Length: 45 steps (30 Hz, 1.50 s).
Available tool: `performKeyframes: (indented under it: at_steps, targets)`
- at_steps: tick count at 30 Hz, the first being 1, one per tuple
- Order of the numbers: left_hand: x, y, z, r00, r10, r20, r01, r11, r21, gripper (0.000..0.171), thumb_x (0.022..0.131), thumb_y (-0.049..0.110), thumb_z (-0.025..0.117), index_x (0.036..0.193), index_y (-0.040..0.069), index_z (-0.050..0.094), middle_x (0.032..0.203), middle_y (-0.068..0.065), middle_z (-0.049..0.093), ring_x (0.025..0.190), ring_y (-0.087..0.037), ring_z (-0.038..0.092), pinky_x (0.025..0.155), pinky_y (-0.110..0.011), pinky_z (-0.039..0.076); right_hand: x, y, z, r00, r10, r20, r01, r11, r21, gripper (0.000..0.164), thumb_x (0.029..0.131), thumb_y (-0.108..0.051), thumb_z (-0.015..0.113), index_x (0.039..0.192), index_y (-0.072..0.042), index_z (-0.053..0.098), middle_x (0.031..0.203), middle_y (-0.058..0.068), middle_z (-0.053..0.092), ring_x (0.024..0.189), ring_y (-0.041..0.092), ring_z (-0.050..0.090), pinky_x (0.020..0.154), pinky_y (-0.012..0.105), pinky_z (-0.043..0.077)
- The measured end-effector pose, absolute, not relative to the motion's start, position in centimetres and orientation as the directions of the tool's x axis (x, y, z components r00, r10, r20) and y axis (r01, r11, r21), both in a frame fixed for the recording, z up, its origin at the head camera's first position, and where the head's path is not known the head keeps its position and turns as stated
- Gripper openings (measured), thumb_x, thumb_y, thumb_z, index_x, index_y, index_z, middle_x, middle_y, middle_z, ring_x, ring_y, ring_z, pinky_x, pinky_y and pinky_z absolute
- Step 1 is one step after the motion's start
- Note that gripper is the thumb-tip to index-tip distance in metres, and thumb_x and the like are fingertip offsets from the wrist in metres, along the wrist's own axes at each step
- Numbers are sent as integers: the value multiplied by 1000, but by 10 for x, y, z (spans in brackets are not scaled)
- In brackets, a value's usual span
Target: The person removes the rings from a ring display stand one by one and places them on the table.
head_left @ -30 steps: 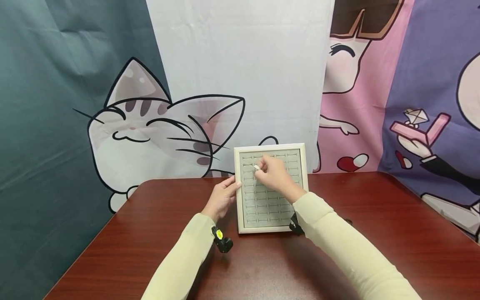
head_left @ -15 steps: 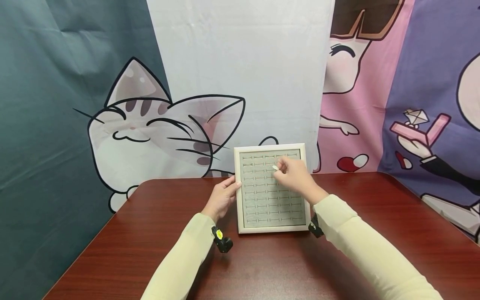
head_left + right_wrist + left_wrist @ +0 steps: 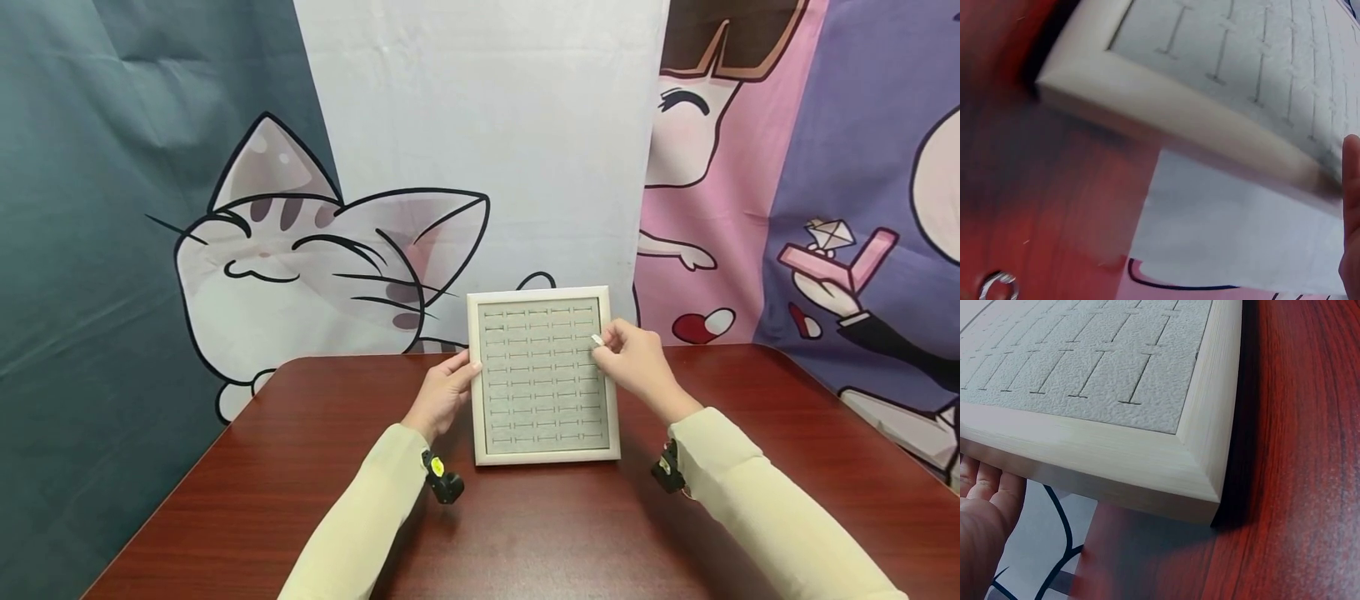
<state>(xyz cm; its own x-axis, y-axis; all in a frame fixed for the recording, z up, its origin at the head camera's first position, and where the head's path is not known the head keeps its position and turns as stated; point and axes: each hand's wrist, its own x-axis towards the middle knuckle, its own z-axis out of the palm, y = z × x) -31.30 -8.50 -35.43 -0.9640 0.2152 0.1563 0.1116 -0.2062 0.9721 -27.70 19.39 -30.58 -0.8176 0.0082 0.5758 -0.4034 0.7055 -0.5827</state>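
Observation:
A framed ring display board stands propped up on the table, its grey pad cut with rows of short slits. One slit near the upper left looks darker than the others. My left hand grips the left side of the pale frame, thumb in front and fingers behind. At the right edge of the board, my right hand pinches a small whitish piece between thumb and fingertips; cannot tell its kind. In the right wrist view only part of that hand shows.
A silver ring lies on the reddish-brown table, to the right of the board. Behind the table hangs a cloth backdrop with cartoon figures. Black cameras are strapped to both wrists.
My right hand has moved right across the board from the upper left slits to its right edge, carrying the small whitish piece. The left hand and the board have stayed in place.

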Motion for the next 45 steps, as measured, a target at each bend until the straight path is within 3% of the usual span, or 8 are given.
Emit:
performKeyframes:
  at_steps: [5, 11, 25, 30, 39, 45]
  targets:
    - [-313, -86, -355, -966, 212, 151, 109, -199, 974, 39, 91, 14, 57, 130, 8, 54, 120, -13, 62, 93, -14, 64, 81, -31, 52, -270, 207, -317, -802, 22, 597, -395, 731, -556, 6, 76, -8, 59, 74, -9, 53, 60, 1, 59, 56, 14, 55, 50, 24, 46]
    - [-313, -86, -354, -965, 216, 149, 107, -193, 975, 39, 92, 14, 56, 130, 8, 53, 120, -13, 61, 93, -14, 64, 80, -31, 53, -260, 223, -328, -832, 48, 553, -348, 732, -586, 6, 76, -7, 57, 75, -10, 52, 59, 0, 62, 52, 11, 62, 50, 24, 46]
    - [-312, -85, -354, -966, 207, 157, 116, -197, 974, 36, 92, 13, 56, 128, 9, 55, 118, -14, 62, 92, -15, 65, 80, -32, 53, -228, 257, -343, -874, 73, 480, -270, 749, -606, 4, 76, -6, 57, 78, -8, 53, 62, 2, 63, 52, 11, 63, 50, 22, 45]
    - [-313, -85, -354, -966, 209, 155, 113, -202, 973, 37, 92, 13, 56, 128, 8, 55, 120, -14, 62, 94, -15, 64, 81, -32, 52, -217, 271, -348, -902, 74, 426, -227, 758, -611, 7, 77, -6, 57, 75, -8, 51, 58, 1, 58, 49, 10, 59, 44, 24, 44]
    - [-314, -84, -355, -964, 212, 158, 113, -208, 972, 36, 92, 12, 55, 128, 8, 55, 120, -14, 61, 93, -15, 64, 80, -31, 53, -202, 286, -358, -937, 87, 339, -156, 763, -627, 8, 79, -7, 59, 76, -5, 52, 60, 1, 58, 50, 8, 58, 48, 22, 46]
    - [-314, -84, -355, -965, 211, 158, 113, -209, 971, 38, 92, 13, 56, 129, 7, 54, 121, -15, 61, 93, -15, 65, 81, -31, 52, -198, 295, -363, -978, 43, 202, -110, 719, -686, 9, 76, -3, 57, 76, -4, 48, 58, -1, 53, 49, 10, 57, 48, 24, 49]
